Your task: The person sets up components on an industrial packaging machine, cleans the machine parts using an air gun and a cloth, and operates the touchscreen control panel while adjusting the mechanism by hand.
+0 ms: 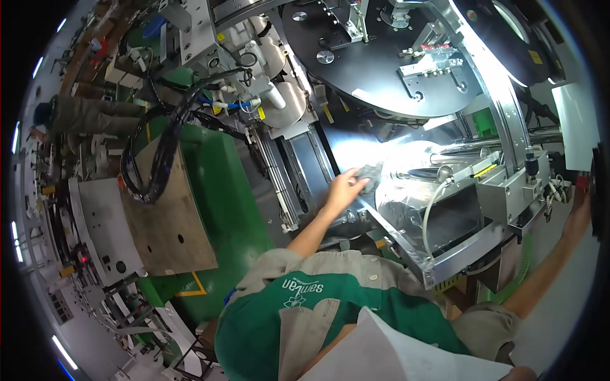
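My left hand point(345, 191) is closed on a crumpled grey cloth point(369, 177), fingers pinched around it. The cloth is beside a brightly lit, shiny clear film point(399, 197) on the machine, near its metal rollers point(422, 173). Far to the right, my right hand point(579, 206) is raised at the edge of a dark panel point(598, 190). A small red part point(582, 182) shows just above that hand. Its fingers are mostly hidden, so their grip does not show.
A large black round plate point(387, 70) fills the machine's top. A metal frame bar point(400, 241) crosses in front of me, with a white hose point(427, 219) above it. Black cables point(168, 146) hang at left over a brown board point(168, 216). Another person point(95, 115) stands far left.
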A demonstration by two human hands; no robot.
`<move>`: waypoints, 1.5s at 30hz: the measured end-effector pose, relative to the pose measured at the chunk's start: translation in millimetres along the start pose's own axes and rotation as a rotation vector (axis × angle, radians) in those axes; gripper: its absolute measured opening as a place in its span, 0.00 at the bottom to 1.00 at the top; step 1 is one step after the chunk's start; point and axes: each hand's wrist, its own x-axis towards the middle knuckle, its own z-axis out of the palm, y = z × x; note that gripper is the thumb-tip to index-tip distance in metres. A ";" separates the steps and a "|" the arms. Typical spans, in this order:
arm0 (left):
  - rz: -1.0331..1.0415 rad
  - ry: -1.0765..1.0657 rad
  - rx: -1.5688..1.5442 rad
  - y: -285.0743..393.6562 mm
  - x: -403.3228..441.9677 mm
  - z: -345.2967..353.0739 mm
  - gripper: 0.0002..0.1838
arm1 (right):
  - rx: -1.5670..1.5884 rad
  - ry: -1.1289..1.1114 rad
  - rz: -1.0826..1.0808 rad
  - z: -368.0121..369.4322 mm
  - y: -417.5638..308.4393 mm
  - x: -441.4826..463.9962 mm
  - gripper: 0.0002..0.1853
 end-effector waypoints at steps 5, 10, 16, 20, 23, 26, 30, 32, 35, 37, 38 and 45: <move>0.031 0.075 -0.079 0.5 5.8 -24.8 0.16 | -0.176 0.036 -0.143 51.5 -50.8 -40.6 0.24; 0.059 0.480 -0.002 -84.1 -30.1 -131.2 0.11 | -0.570 -0.055 -0.381 49.8 -46.3 -47.6 0.23; -0.412 1.001 -0.603 -162.5 -58.7 -231.9 0.08 | -0.316 0.027 -0.117 50.2 -53.6 -45.9 0.27; -0.476 1.252 -0.468 -225.7 -68.5 -252.0 0.06 | -0.298 -0.018 -0.173 57.7 -56.5 -51.7 0.30; -0.590 1.348 -0.358 -258.9 -77.9 -246.6 0.09 | -0.254 -0.066 -0.155 49.2 -51.2 -45.4 0.32; -0.700 1.365 -0.496 -279.9 -83.0 -238.2 0.09 | -0.146 -0.057 -0.119 12.9 -9.3 -8.3 0.26; -0.804 1.229 -0.541 -271.1 -76.0 -207.1 0.09 | -0.097 0.083 -0.062 -5.2 -13.1 -20.4 0.24; -0.791 1.198 -0.527 -263.3 -64.6 -196.4 0.10 | -0.136 0.172 -0.021 30.7 -34.9 -34.0 0.27; -0.750 1.209 -0.423 -258.8 -53.5 -191.8 0.10 | -0.152 0.081 -0.043 26.9 -33.0 -34.2 0.28; -0.736 1.198 -0.510 -257.5 -47.6 -191.7 0.10 | -0.122 0.044 -0.026 1.1 -25.6 -27.9 0.29; -0.724 1.218 -0.555 -260.8 -49.2 -195.9 0.09 | -0.089 0.006 -0.018 1.6 -18.6 -21.5 0.30; -0.551 1.190 -0.666 -255.1 -48.7 -214.1 0.07 | -0.348 0.028 -0.100 24.2 -31.5 -31.2 0.33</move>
